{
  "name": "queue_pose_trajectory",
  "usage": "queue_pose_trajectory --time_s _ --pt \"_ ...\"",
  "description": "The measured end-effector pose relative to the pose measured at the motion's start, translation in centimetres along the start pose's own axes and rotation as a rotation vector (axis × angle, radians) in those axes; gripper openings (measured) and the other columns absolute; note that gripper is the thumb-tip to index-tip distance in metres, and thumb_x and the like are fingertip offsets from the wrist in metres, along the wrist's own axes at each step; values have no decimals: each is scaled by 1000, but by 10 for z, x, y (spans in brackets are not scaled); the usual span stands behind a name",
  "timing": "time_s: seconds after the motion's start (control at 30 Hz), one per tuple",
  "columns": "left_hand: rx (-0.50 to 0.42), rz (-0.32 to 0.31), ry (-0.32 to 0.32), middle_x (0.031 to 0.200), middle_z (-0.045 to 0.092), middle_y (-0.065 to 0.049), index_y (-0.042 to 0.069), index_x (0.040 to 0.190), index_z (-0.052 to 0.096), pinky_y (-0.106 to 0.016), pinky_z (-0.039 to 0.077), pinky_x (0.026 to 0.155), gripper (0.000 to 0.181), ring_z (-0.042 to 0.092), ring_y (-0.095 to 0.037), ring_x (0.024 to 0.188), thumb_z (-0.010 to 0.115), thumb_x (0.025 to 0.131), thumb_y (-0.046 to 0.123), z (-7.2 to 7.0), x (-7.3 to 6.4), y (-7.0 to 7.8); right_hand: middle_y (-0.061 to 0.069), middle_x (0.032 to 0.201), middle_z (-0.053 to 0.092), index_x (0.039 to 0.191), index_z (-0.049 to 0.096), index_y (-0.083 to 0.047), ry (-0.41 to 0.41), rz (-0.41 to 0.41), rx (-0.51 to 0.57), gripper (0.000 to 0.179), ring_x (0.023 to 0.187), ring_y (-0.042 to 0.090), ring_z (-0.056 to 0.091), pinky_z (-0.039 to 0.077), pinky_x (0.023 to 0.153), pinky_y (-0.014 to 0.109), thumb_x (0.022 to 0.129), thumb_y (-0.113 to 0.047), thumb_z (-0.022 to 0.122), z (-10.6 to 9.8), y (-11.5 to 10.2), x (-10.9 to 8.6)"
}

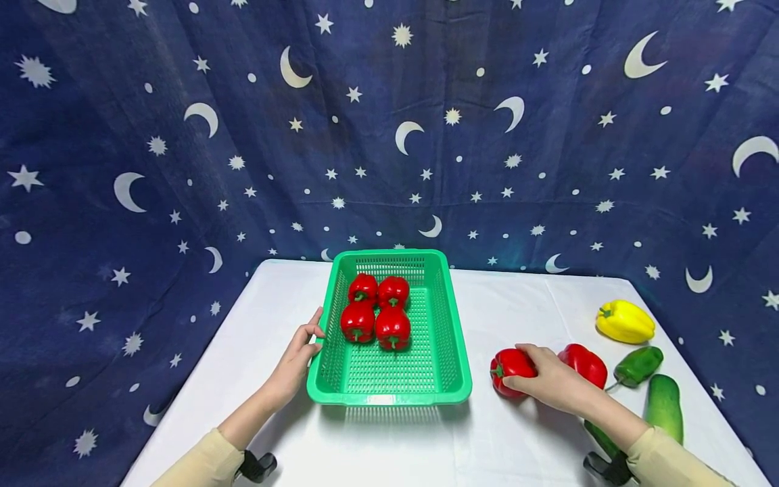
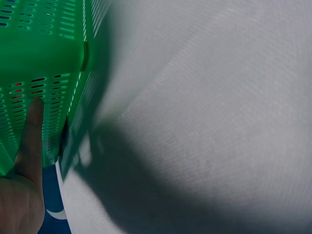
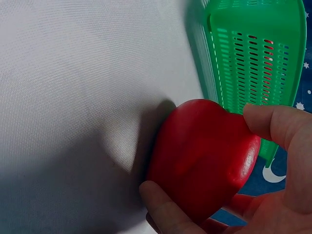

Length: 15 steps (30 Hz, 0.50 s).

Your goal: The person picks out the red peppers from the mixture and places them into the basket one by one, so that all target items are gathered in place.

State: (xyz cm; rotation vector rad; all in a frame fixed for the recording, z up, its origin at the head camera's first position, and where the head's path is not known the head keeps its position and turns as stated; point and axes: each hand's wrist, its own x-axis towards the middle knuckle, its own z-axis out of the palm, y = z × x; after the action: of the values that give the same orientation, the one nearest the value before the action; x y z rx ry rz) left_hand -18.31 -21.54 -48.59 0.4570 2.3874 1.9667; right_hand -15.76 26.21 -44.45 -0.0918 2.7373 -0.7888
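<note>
At the left side of the green plastic basket (image 1: 447,396), my left hand (image 1: 298,358) holds the rim, with fingertips over the edge. One straight finger (image 2: 32,141) lies against the slotted outer wall in the left wrist view. Several red bell peppers sit together in the basket's left and middle part. To the basket's right, my right hand (image 1: 556,382) grips a red bell pepper (image 1: 510,368) between thumb and fingers, low over the white cloth. The right wrist view shows this pepper (image 3: 204,151) close up, its smooth base toward the camera. Whether it touches the cloth, I cannot tell.
Behind my right hand lies another red bell pepper (image 1: 587,364), partly covered. Further right are a yellow bell pepper (image 1: 627,321), a dark green pepper (image 1: 639,365) and a green cucumber-like vegetable (image 1: 665,406). Another green vegetable (image 1: 601,438) shows partly under my right forearm. A starry blue curtain (image 1: 365,169) hangs behind the table.
</note>
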Motion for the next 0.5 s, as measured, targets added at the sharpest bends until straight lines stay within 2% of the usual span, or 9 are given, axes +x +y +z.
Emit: queue_pose_trajectory --time_s 0.33,0.4,0.5 --pt "-19 23 -16 171 11 -11 -1 115 42 -59 7 117 14 0 -37 156 35 102 1 -1 1 -4 25 133 55 148 45 0 24 24 -8 93 112 40 56 54 79 60 79 -49 82 3 -2 -4" --pt "-15 21 -16 171 11 -11 -1 115 42 -53 9 117 14 0 -36 156 36 102 1 -3 1 -5 25 133 55 148 45 0 26 24 -8 92 113 40 56 54 79 61 79 -49 82 3 -4 -4" --pt "-25 21 -22 171 10 -11 -1 115 41 -35 13 116 14 -1 -36 155 36 102 2 -5 1 -7 23 134 55 148 45 0 29 33 -4 92 113 38 56 54 80 60 79 -48 82 4 -5 -4"
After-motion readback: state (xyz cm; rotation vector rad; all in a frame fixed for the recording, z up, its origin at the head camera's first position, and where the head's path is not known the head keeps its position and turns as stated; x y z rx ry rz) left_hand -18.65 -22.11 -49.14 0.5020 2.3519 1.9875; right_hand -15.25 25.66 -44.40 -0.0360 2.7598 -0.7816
